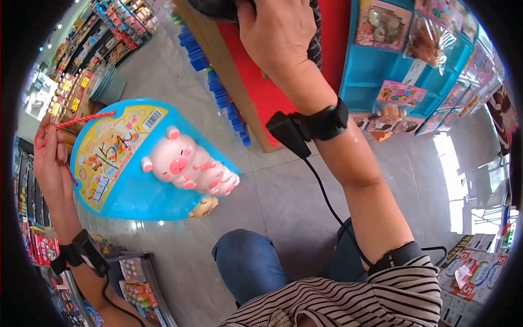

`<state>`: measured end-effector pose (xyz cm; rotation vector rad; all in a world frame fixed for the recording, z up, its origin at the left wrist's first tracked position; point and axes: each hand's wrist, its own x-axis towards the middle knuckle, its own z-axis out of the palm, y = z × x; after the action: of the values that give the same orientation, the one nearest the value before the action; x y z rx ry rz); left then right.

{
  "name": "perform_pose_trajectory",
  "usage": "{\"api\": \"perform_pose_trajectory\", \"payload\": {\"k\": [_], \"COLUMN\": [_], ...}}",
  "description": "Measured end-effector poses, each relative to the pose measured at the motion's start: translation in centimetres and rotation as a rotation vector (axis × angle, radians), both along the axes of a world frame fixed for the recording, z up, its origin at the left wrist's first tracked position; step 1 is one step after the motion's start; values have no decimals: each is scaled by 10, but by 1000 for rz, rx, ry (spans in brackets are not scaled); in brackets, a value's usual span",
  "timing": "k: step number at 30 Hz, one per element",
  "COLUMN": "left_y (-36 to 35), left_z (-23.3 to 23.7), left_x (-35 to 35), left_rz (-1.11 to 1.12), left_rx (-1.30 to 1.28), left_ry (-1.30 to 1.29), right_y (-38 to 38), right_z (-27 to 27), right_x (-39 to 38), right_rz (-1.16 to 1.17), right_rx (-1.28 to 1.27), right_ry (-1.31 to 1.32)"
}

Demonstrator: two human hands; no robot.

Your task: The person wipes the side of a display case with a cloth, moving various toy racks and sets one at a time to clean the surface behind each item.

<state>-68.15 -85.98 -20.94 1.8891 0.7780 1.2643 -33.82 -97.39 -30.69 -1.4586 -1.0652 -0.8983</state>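
My left hand, at the left side, has its fingers closed around a twisted red cord. From this cord hangs a blue plastic toy pack with a yellow printed label that bears a handwritten mark and a barcode. Pink pig figures are fixed on the pack's front, and a small tan figure shows by its lower edge. At the top, my right hand reaches over a red surface, beside a dark object. The frame edge cuts off its fingertips, so its grip is hidden.
A box-like stand with a red top is ahead, with blue plastic pieces along its left side. Packaged toys hang on a turquoise rack at right. Cartons stand at lower right, a low shelf at lower left. A black cable runs from my right wrist.
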Motion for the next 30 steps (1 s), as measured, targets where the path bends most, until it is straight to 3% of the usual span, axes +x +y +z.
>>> {"api": "perform_pose_trajectory", "payload": {"k": [2,5,10,16,22,27,30], "left_y": [1,10,23,30,43,47,44], "left_z": [-3,-6,-10,-16,-9,5,12], "left_x": [-1,-10,-27,-39,-63,-72,-74], "left_rz": [55,26,-4,49,76,93,92], "left_rx": [5,-4,3,-39,22,-53,-107], "left_ry": [-10,-42,-27,-89,50,44,60], "right_y": [-3,11,1,-9,-17,-19,-27], "right_z": [-6,-75,-183,-305,-403,-413,-401], "right_x": [-16,-24,-43,-56,-37,-19,-6], "right_rz": [-28,-1,29,64,42,27,-81], "right_rx": [-253,-166,-501,-605,-839,-753,-519], "right_ry": [148,167,306,418,526,809,806]}}
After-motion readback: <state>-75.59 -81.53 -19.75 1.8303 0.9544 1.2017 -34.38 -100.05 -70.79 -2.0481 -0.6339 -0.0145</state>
